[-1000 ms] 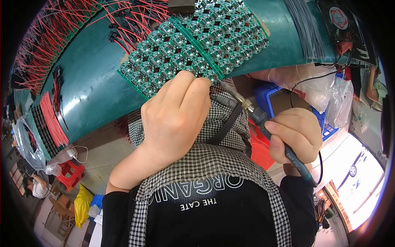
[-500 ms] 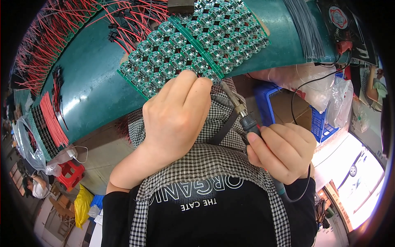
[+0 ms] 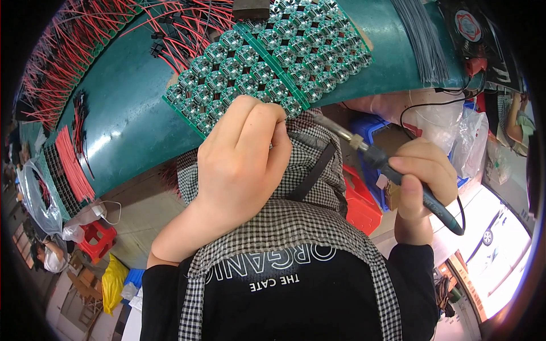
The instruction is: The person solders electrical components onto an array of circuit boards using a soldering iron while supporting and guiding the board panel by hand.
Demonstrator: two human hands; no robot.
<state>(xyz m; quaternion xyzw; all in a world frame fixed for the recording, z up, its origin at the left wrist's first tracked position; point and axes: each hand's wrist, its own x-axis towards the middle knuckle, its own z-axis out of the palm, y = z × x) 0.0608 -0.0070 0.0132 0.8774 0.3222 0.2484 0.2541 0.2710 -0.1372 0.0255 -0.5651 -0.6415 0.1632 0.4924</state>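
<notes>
A soldering iron (image 3: 375, 157) with a metal shaft and a dark grip is held in my right hand (image 3: 431, 167), its tip off the near edge of the green circuit board panel (image 3: 267, 59). My left hand (image 3: 242, 153) is closed at that same near edge, thumb and fingers pinched together. Whatever they pinch is hidden from view. The panel carries several rows of round boards joined by green strips, and it lies tilted on the green mat (image 3: 133, 108).
Red-and-black wires (image 3: 176, 34) lie behind the panel, with a dark block (image 3: 250, 9) on its far edge. Grey wires (image 3: 421, 40) lie at the right, a red wire bundle (image 3: 74, 165) at the left. A thin cable (image 3: 405, 113) hangs at the right above blue crates (image 3: 369, 133).
My right hand has moved right with the soldering iron, drawing its tip away from the board's edge. The left hand has shifted only slightly and remains at the edge.
</notes>
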